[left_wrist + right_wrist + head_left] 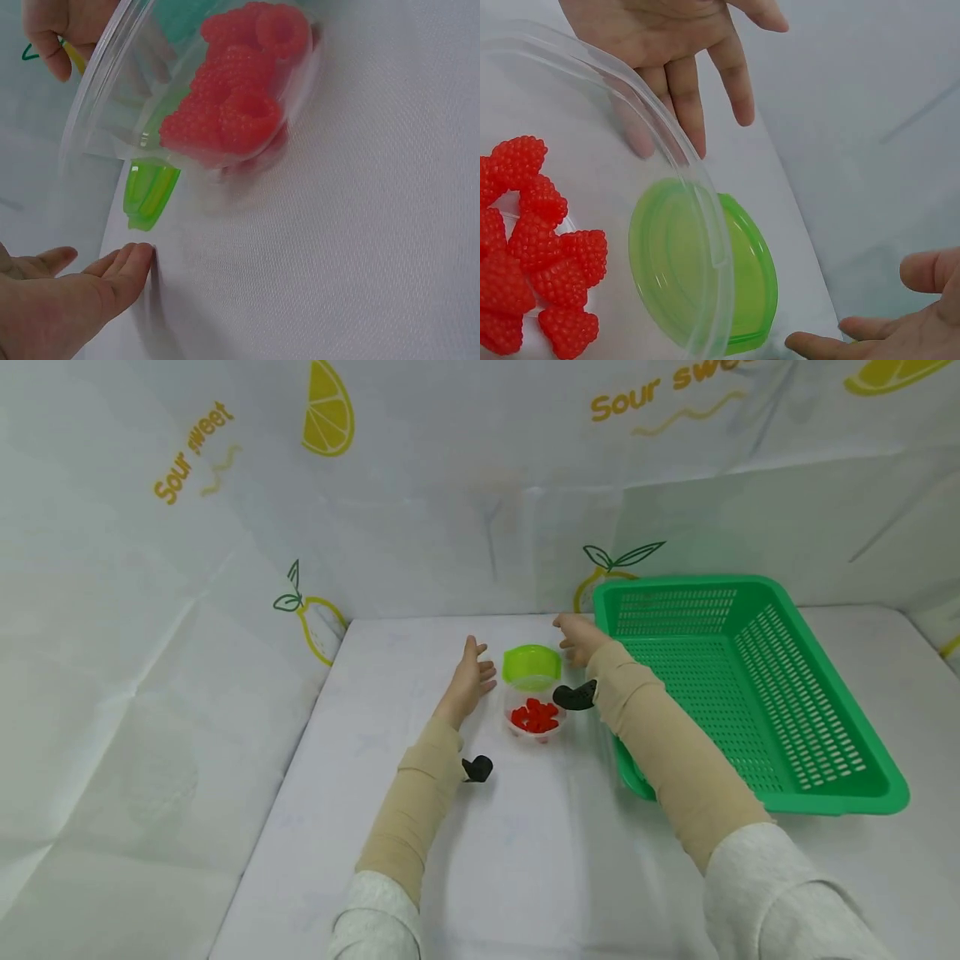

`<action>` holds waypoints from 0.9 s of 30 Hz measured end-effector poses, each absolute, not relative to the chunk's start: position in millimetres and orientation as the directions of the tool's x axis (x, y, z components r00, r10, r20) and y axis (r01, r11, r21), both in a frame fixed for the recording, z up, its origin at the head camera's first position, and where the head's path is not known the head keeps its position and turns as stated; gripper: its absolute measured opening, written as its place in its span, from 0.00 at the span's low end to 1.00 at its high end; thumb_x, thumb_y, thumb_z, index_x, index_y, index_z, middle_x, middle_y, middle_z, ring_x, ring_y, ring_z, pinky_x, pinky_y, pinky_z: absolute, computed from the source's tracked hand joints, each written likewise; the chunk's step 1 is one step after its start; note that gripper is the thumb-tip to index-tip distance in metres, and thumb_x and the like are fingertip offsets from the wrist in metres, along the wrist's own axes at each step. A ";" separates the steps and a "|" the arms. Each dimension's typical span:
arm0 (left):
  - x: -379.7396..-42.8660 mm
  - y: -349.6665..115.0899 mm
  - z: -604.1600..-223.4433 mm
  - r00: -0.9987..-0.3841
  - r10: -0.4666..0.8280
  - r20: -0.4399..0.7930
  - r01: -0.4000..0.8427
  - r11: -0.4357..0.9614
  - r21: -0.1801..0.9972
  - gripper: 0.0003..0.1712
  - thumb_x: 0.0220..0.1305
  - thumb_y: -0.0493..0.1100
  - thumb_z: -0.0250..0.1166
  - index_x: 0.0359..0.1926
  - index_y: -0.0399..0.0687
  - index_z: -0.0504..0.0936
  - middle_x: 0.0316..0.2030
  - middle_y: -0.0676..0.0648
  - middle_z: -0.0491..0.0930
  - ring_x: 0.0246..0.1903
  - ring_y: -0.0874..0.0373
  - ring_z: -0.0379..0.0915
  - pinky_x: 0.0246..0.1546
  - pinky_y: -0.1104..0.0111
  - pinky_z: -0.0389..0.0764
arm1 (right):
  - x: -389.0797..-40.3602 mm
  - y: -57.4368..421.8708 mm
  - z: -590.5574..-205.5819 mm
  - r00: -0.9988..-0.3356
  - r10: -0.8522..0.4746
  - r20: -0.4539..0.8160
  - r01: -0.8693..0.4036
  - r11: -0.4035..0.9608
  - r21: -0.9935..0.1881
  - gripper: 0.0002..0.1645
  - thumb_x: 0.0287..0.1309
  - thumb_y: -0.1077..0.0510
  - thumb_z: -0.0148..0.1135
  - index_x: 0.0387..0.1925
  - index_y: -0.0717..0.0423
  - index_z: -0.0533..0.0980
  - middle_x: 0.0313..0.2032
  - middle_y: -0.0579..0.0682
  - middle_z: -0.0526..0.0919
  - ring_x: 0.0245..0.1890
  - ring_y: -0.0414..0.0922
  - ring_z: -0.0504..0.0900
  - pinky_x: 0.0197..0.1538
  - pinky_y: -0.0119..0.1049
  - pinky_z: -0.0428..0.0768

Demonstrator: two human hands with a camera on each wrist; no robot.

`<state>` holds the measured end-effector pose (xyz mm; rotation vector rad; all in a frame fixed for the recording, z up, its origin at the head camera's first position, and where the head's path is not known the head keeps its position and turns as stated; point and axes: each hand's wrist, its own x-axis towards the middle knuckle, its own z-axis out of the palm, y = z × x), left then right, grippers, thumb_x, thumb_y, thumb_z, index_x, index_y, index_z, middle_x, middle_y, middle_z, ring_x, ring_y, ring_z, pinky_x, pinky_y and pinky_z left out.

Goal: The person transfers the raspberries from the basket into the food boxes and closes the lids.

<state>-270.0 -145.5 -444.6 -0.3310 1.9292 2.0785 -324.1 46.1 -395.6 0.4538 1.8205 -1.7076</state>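
A clear plastic bowl (542, 738) (718, 240) holds several red raspberries (534, 717) (232, 90) (559, 262). Just behind it on the white table is a lime-green dish (532, 665) (152, 196) (751, 296), partly seen through the bowl's wall in the right wrist view. My left hand (468, 681) (82, 300) (671, 45) is to the left of the dish, fingers extended and palm facing it. On the other side is my right hand (583, 639) (71, 22) (904, 322), fingers loosely bent, beside the dish and basket. Both hands hold nothing.
A large green slotted basket (697, 582) stands on the right, partly behind my right forearm. White cloth with lemon prints (465, 485) hangs behind the table (517, 877). Dark wrist-camera mounts (480, 768) project from both wrists.
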 end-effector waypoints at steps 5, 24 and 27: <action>-272.3 -145.2 -444.7 -0.917 0.075 -0.391 -0.398 -0.179 0.900 0.40 0.69 0.68 0.24 0.72 0.50 0.51 0.67 0.32 0.56 0.67 0.41 0.56 0.67 0.55 0.60 | -322.7 46.2 -394.8 -0.710 -0.191 -0.678 0.679 0.069 -0.731 0.46 0.66 0.32 0.28 0.72 0.52 0.30 0.73 0.61 0.33 0.73 0.58 0.37 0.73 0.50 0.41; -267.9 -137.2 -440.0 -0.918 0.039 -0.395 -0.390 -0.274 0.879 0.42 0.68 0.69 0.25 0.72 0.48 0.50 0.67 0.34 0.58 0.69 0.43 0.50 0.70 0.56 0.51 | -317.3 42.0 -392.8 -0.730 -0.212 -0.650 0.648 0.087 -0.756 0.48 0.63 0.28 0.25 0.71 0.48 0.24 0.73 0.58 0.29 0.74 0.55 0.32 0.73 0.48 0.36; -267.1 -136.0 -433.9 -0.929 0.056 -0.365 -0.365 -0.294 0.883 0.43 0.68 0.69 0.25 0.72 0.48 0.47 0.68 0.36 0.56 0.69 0.41 0.50 0.70 0.52 0.50 | -314.6 43.8 -389.2 -0.740 -0.247 -0.625 0.630 0.070 -0.773 0.48 0.63 0.28 0.25 0.70 0.46 0.22 0.73 0.58 0.27 0.73 0.58 0.28 0.73 0.49 0.33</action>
